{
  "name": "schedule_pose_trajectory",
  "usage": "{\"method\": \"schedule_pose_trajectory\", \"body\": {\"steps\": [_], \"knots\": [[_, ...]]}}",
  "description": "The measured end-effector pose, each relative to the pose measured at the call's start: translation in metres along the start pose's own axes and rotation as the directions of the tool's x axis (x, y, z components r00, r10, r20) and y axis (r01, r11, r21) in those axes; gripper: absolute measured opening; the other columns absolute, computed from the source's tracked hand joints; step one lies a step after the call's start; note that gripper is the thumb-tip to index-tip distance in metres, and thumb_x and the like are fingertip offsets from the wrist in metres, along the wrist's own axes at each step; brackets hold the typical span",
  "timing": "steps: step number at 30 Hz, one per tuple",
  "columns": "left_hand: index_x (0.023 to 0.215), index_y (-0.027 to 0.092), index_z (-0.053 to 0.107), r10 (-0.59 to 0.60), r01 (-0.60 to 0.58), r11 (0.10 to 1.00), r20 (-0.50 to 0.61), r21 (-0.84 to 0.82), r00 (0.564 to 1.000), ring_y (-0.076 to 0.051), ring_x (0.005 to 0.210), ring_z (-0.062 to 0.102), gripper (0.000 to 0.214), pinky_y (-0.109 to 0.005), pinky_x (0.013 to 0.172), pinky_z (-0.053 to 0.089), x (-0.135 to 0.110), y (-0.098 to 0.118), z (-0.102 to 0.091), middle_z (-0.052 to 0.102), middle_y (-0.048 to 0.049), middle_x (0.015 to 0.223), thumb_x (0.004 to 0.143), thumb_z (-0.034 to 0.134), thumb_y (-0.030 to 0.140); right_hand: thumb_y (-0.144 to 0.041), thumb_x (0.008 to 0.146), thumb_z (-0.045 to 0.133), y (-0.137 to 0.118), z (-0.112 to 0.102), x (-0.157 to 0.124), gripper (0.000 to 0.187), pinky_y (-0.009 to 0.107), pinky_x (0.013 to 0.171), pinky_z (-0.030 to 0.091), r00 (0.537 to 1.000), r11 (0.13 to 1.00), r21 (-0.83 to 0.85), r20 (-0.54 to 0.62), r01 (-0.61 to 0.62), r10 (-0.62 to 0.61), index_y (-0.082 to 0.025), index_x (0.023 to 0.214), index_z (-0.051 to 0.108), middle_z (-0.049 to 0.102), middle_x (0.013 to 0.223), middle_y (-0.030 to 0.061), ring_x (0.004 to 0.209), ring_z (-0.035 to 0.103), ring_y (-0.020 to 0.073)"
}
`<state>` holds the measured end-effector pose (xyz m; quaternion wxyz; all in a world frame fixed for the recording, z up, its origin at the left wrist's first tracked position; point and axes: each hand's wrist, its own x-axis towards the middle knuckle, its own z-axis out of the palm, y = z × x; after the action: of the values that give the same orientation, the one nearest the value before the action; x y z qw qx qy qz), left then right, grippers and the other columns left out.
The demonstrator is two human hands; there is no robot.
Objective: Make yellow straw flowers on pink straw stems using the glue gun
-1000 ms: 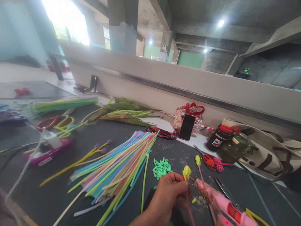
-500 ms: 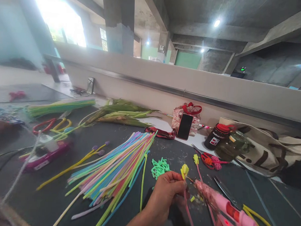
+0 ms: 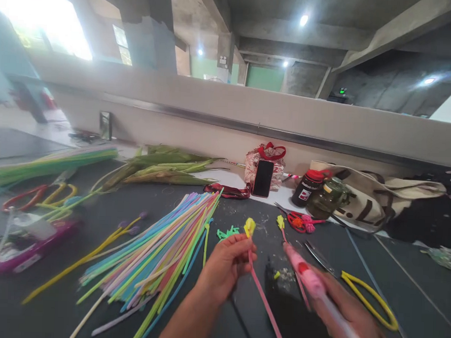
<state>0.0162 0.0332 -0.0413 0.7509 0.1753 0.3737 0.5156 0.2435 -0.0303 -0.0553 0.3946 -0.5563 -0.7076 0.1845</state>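
Straws (image 3: 163, 245) litter dark tabletop (image 3: 410, 264) beneath concrete beams (image 3: 296, 48).

On the table (image 3: 421, 274), straws (image 3: 163, 250) lie left of the left hand (image 3: 225, 262), which holds a stem (image 3: 266, 301). The glue gun (image 3: 305, 273) in the right hand (image 3: 349, 311) is right of it. Behind stand a phone (image 3: 263, 178), then jar (image 3: 305, 189) and tote (image 3: 376, 199) rightward.

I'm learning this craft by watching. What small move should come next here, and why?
Probably bring the pink glue gun in the right hand leftward to the yellow-tipped pink straw pinched by the left hand: its nozzle sits apart from that straw's tip.
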Motion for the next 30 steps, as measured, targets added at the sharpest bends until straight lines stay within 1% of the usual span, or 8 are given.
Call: {"method": "schedule_pose_trajectory", "body": {"steps": [4,7,13,16,18,22,26,30], "knots": [[0.075,0.013,0.058,0.032,-0.031,0.999,-0.031,0.011,0.999,-0.006,0.044,0.057,0.009,-0.011,0.037,0.045,-0.004,0.014,-0.005,0.064,-0.0012,0.062,0.071,0.06,0.005,-0.025,0.08,0.058,0.001,0.024,0.0,0.041,0.038,0.079,0.05,0.965,0.925,-0.295,0.172,0.242,-0.197,-0.021,0.12,0.051,0.064,0.11,0.0104,0.097,0.059,0.0266],[0.075,0.011,0.057,0.08,-0.077,0.996,-0.08,0.04,0.994,-0.006,0.042,0.056,0.01,-0.01,0.034,0.044,-0.007,0.025,-0.01,0.061,-0.001,0.059,0.073,0.055,0.001,-0.021,0.077,0.058,-0.005,0.04,-0.007,0.04,0.042,0.081,0.048,0.949,0.895,-0.359,0.263,0.266,-0.176,-0.018,0.117,0.053,0.062,0.108,0.0116,0.097,0.057,0.0276],[0.075,0.01,0.055,0.08,-0.083,0.996,-0.075,-0.032,0.994,-0.002,0.039,0.05,0.019,-0.004,0.03,0.038,-0.013,0.046,-0.011,0.053,0.0022,0.055,0.082,0.041,0.001,-0.023,0.077,0.059,-0.017,0.05,-0.014,0.032,0.037,0.077,0.048,0.966,0.896,-0.399,0.234,0.197,-0.109,-0.02,0.108,0.057,0.064,0.099,0.0076,0.089,0.058,0.0241],[0.071,0.011,0.054,0.039,-0.043,0.991,-0.032,-0.126,0.999,0.0,0.037,0.046,0.033,-0.002,0.029,0.035,-0.023,0.054,0.001,0.05,0.0028,0.055,0.09,0.027,0.009,-0.032,0.078,0.06,-0.019,0.037,-0.014,0.033,0.041,0.08,0.046,0.967,0.887,-0.406,0.21,0.221,-0.144,-0.022,0.11,0.058,0.06,0.113,0.01,0.096,0.056,0.0274],[0.071,0.01,0.054,0.027,-0.026,0.987,0.003,-0.156,1.0,0.0,0.038,0.047,0.037,-0.002,0.03,0.035,-0.029,0.054,0.009,0.049,0.0021,0.055,0.091,0.022,0.01,-0.031,0.083,0.054,-0.015,0.016,-0.012,0.029,0.041,0.085,0.044,0.98,0.906,-0.378,0.123,0.193,-0.158,-0.023,0.111,0.058,0.058,0.119,0.0099,0.102,0.055,0.0267],[0.068,0.009,0.055,0.005,-0.003,0.996,0.021,-0.093,1.0,-0.002,0.038,0.048,0.023,-0.004,0.028,0.035,-0.028,0.035,0.016,0.052,-0.0001,0.055,0.082,0.038,0.001,-0.023,0.09,0.043,0.008,-0.04,-0.005,0.022,0.029,0.078,0.046,0.999,0.961,-0.272,-0.036,-0.041,0.032,-0.02,0.096,0.064,0.067,0.092,0.0056,0.087,0.061,0.0175],[0.07,0.008,0.058,-0.14,0.141,0.989,0.033,-0.033,0.99,-0.004,0.038,0.049,0.013,-0.008,0.029,0.038,-0.018,0.002,0.014,0.056,-0.0017,0.056,0.075,0.05,0.0,-0.024,0.086,0.051,0.031,-0.067,-0.009,0.018,0.023,0.065,0.048,0.989,0.957,-0.274,0.081,-0.098,0.125,-0.021,0.084,0.069,0.069,0.079,0.0012,0.073,0.064,0.0152],[0.068,0.009,0.06,-0.207,0.202,0.978,0.158,0.052,0.965,-0.005,0.04,0.052,0.006,-0.01,0.032,0.04,-0.014,-0.02,0.012,0.059,-0.0024,0.056,0.069,0.063,0.004,-0.022,0.085,0.052,0.037,-0.059,-0.016,0.019,0.022,0.061,0.047,0.968,0.951,-0.303,0.212,-0.065,0.134,-0.02,0.077,0.069,0.065,0.069,-0.0004,0.065,0.062,0.0138]]}}
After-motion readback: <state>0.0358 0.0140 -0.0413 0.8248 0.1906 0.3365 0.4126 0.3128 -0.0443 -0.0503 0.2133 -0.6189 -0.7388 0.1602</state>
